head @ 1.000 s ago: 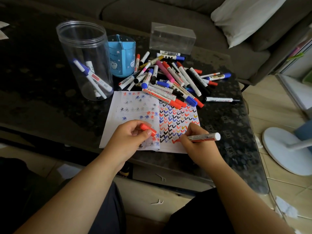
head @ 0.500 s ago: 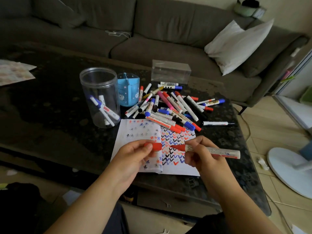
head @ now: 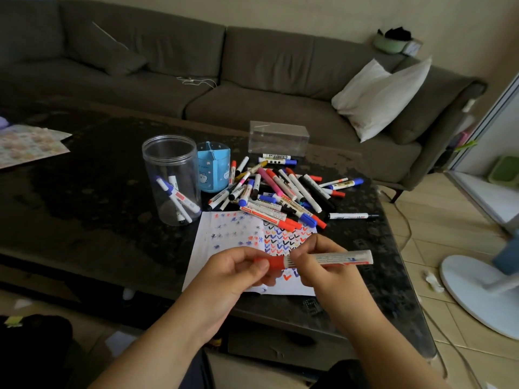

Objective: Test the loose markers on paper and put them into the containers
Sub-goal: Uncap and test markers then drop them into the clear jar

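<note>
Both hands meet above the paper (head: 224,248): the right hand (head: 328,272) closes its fingers round the red marker (head: 334,258), held level, while the left hand (head: 238,272) pinches the red cap (head: 273,262) at its tip, apparently to seal it for storing. Beyond lie the loose markers (head: 283,192) on the surface (head: 84,197), beside the clear jar (head: 171,178) and blue holder (head: 214,167).

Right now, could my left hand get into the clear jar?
Probably not yet: the left hand is pinching the red cap. The clear jar stands open-topped, nothing blocking it.
</note>
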